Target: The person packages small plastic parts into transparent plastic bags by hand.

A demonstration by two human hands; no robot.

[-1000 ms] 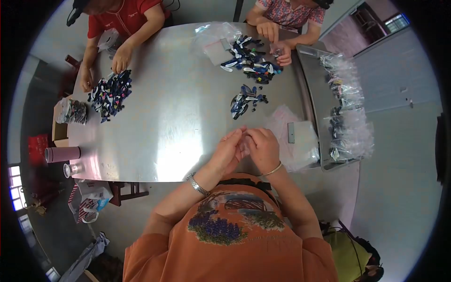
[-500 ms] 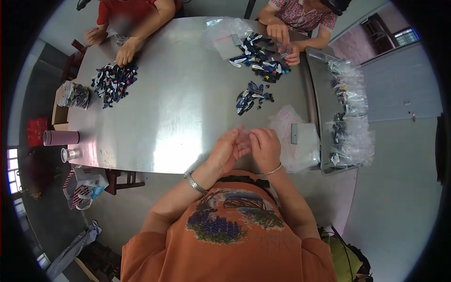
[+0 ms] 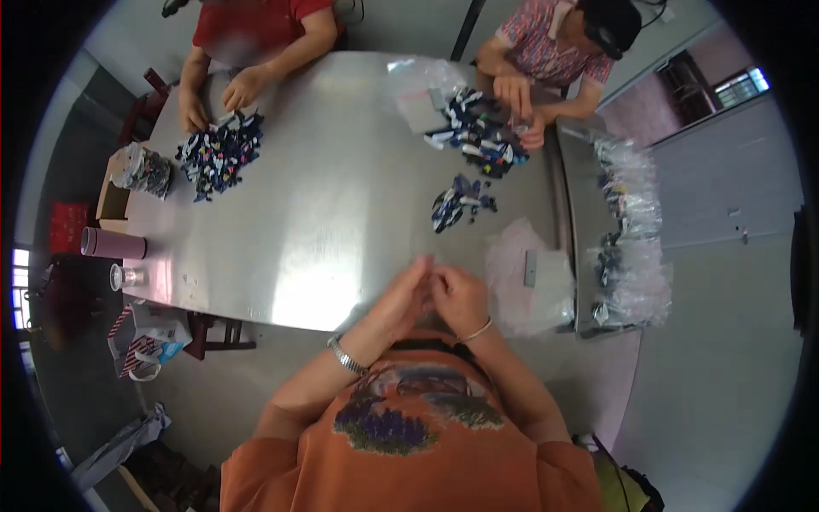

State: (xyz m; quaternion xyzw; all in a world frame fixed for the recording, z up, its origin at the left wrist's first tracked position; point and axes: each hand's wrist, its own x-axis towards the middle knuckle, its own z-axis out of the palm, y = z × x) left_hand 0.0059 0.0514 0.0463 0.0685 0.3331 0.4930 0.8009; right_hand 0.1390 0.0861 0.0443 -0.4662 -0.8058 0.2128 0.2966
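At the table's near edge my left hand (image 3: 408,299) and my right hand (image 3: 461,300) are brought together, fingers pinched. Between them is a small clear plastic bag, mostly hidden by the fingers and hard to make out now. Just beyond my hands lies a small pile of dark blue, black and white pieces (image 3: 461,203). To the right of my right hand, a stack of clear plastic bags (image 3: 553,294) lies flat with a grey block (image 3: 531,268) on top.
A metal tray (image 3: 583,247) at the right holds rows of filled clear bags (image 3: 630,256). Two people sit across the table (image 3: 316,188), their hands at larger piles (image 3: 220,158) of similar pieces. A pink tumbler (image 3: 113,244), a clear cup (image 3: 124,276) and a filled bag (image 3: 143,171) stand left.
My hands have drawn closer together, and the bag between them shows less. The whole view has shifted, with the table lower in it. The person at far left has brought both hands to the pile.
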